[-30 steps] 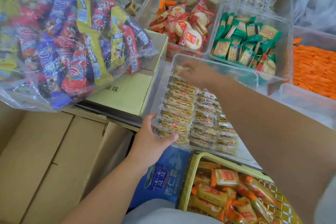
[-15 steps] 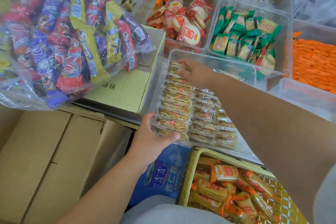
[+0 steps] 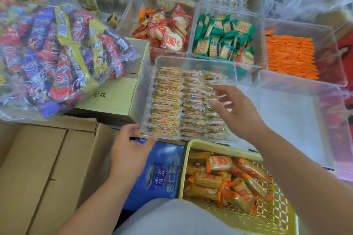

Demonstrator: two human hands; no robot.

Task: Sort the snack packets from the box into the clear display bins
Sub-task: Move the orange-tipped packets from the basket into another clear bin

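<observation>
Biscuit packets (image 3: 172, 101) stacked in rows inside clear bin (image 3: 196, 62). Right hand (image 3: 236, 110) over them, fingers spread, holding nothing. Left hand (image 3: 129, 147) at bin's near-left corner, fingers loosely curled; contact unclear.

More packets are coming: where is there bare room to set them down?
The clear bin right of the cracker bin, in front of the orange packets, looks bare. The closed cardboard flaps by the left hand are free too. Crowded: green packet bin, yellow basket.
</observation>
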